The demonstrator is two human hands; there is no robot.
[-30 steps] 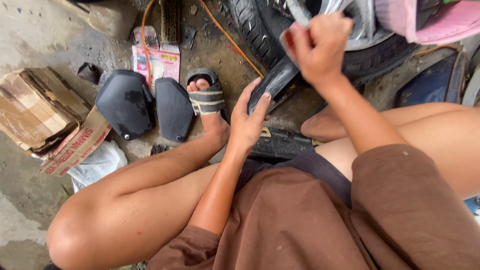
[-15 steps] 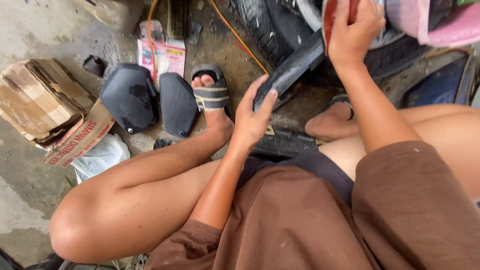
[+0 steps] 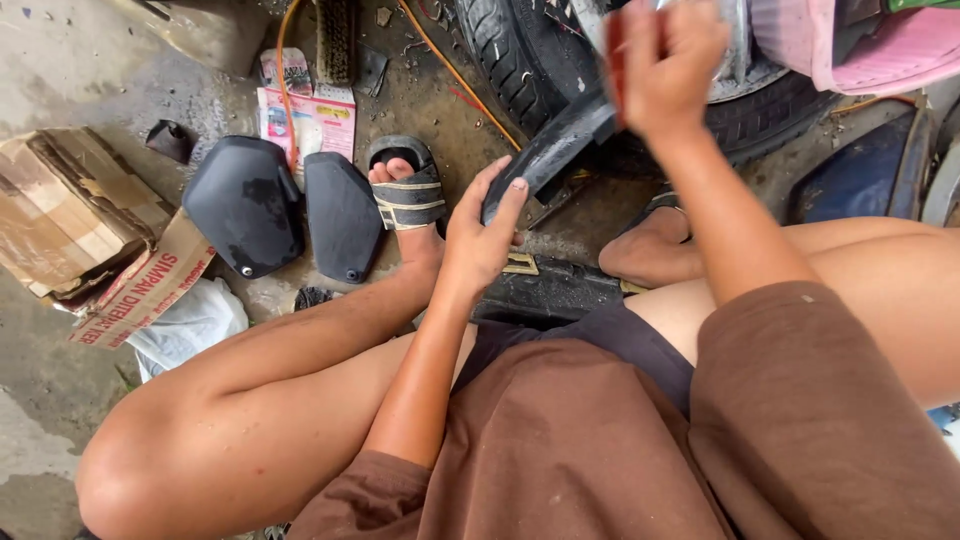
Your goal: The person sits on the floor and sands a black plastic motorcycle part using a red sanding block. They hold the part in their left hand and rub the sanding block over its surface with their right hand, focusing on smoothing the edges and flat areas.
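At the centre of the frame the person's left hand (image 3: 480,240) curls round the lower end of a black curved fender piece (image 3: 550,150), fingers wrapped over its edge. The piece slants up to the right, lying against the tyre (image 3: 520,60) of a wheel at the top of the frame. Up at the top, right of centre, the right hand (image 3: 665,65) is clenched at the piece's upper end; it is blurred, and something reddish shows along its fingers, though I cannot tell what it grips.

Just left of the left hand, a foot in a striped grey sandal (image 3: 405,195) rests on the wet concrete. Beside it, further left, lie two dark plastic panels (image 3: 245,205) side by side. Flattened cardboard (image 3: 70,215) sits at the left edge, a white plastic bag (image 3: 190,325) just below it. An orange hose (image 3: 455,75) runs across the floor toward the tyre. A pink tub (image 3: 860,45) fills the upper right corner.
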